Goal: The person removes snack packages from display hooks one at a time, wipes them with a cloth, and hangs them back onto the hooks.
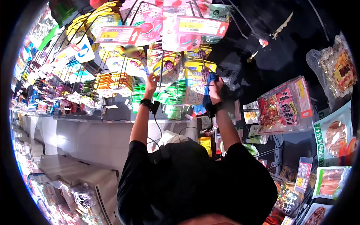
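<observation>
My left hand [151,83] is raised to the hanging display, its fingers bent together at the lower left edge of a yellow and clear candy bag [165,66]. In my right hand [215,90] a dark blue cloth [207,98] is bunched up, part of it hanging below the fingers. Just left of that cloth hangs a yellow, blue and white candy bag [195,84]. Both wrists wear black bands, with a cable running from the left one. Green packets [173,98] lie behind and below my hands.
Metal hooks with price tags [202,26] jut out above my hands. Pink pouches [150,22] hang there. More snack bags [287,107] hang on the dark panel at right. Packed shelves run along the left, with a white counter [75,168] at lower left.
</observation>
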### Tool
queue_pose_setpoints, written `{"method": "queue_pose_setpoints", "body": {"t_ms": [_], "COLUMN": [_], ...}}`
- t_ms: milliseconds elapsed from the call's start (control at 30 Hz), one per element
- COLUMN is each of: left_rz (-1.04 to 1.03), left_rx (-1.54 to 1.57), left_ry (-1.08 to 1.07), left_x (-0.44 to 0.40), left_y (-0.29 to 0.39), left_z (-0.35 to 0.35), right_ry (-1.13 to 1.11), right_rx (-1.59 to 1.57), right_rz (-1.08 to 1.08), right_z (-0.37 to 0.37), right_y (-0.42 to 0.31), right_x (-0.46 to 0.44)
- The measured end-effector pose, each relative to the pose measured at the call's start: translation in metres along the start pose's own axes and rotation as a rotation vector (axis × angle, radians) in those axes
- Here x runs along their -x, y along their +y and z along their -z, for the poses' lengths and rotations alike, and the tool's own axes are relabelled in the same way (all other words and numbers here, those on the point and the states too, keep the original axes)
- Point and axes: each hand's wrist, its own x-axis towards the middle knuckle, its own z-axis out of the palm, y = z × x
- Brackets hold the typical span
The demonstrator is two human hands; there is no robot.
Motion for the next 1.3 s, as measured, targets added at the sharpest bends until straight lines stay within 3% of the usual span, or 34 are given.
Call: {"method": "queue_pose_setpoints", "body": {"t_ms": [33, 100, 133, 167, 200, 233, 267, 333, 400, 533, 567, 767, 800, 833, 900, 967, 1000, 1067, 1100, 1133, 1200, 1233, 1267, 1300], "left_rz": [-0.065, 0.021, 0.017, 0.011, -0.018, -0.045, 0.058, 0.025, 0.052, 0.157, 0.22, 0.181, 0.18, 0.172, 0.15, 0.099, 0.062, 0.02, -0.024, -0.221, 0.057, 0.124, 0.077, -0.079], "left_rx": [0.289, 0.142, 0.004, 0.265, 0.142, 0.017, 0.061, 0.151, 0.192, 0.337, 0.186, 0.318, 0.361, 0.367, 0.324, 0.334, 0.31, 0.296, 0.267, -0.036, 0.081, 0.281, 0.355, 0.398], "left_ry": [-0.05, -0.167, -0.113, -0.093, -0.09, -0.087, -0.081, -0.139, -0.201, -0.286, -0.314, -0.265, -0.325, -0.321, -0.238, -0.118, -0.088, 0.008, -0.011, 0.089, 0.045, -0.095, -0.171, -0.229], "left_x": [-0.001, 0.007, 0.021, 0.028, 0.04, 0.049, 0.053, 0.072, 0.093, 0.111, 0.117, 0.16, 0.162, 0.166, 0.173, 0.175, 0.176, 0.177, 0.18, 0.189, 0.2, 0.201, 0.207, 0.206], "left_y": [-0.007, -0.004, 0.03, 0.034, 0.056, 0.073, 0.053, 0.083, 0.14, 0.143, 0.145, 0.173, 0.179, 0.187, 0.191, 0.205, 0.208, 0.222, 0.222, 0.212, 0.222, 0.266, 0.273, 0.285], "left_z": [-0.003, 0.014, 0.017, 0.014, 0.021, 0.033, 0.036, 0.046, 0.059, 0.075, 0.082, 0.1, 0.105, 0.108, 0.11, 0.105, 0.103, 0.093, 0.092, 0.087, 0.079, 0.076, 0.072, 0.068], "right_ry": [0.039, 0.305, 0.243, 0.18, 0.291, 0.138, 0.134, 0.08, 0.065, 0.035, -0.008, -0.508, -0.31, -0.416, -0.139, -0.739, -0.93, -0.911, -0.722, -0.517, -0.748, -0.859, -0.856, -0.895], "right_rx": [0.041, 0.237, 0.289, 0.34, 0.51, 0.153, 0.13, -0.059, 0.013, 0.106, 0.042, -0.845, -0.72, -0.928, -0.744, -1.026, -0.728, -0.598, -0.774, -0.943, -0.442, -0.214, -0.019, 0.116], "right_rz": [0.0, 0.139, 0.048, -0.042, 0.045, -0.093, -0.111, -0.206, -0.257, -0.279, -0.291, -0.571, -0.828, -0.98, -0.964, -0.797, -0.496, -0.419, -0.635, -0.84, -0.292, 0.089, 0.48, 0.604], "right_z": [-0.009, -0.034, -0.036, -0.039, -0.044, -0.044, -0.042, -0.042, -0.036, -0.01, 0.004, 0.071, 0.067, 0.083, 0.069, 0.09, 0.09, 0.081, 0.067, 0.061, 0.056, 0.047, 0.037, 0.029], "right_y": [0.006, 0.061, 0.059, 0.055, 0.085, 0.099, 0.112, 0.069, 0.08, 0.094, 0.093, 0.103, 0.043, 0.041, -0.081, -0.073, -0.093, -0.156, -0.203, -0.226, -0.198, -0.219, -0.239, -0.253], "right_x": [-0.005, -0.027, -0.033, -0.038, -0.048, -0.053, -0.057, -0.034, -0.031, -0.021, -0.01, 0.045, 0.059, 0.07, 0.108, 0.116, 0.118, 0.133, 0.147, 0.155, 0.149, 0.152, 0.156, 0.153]}}
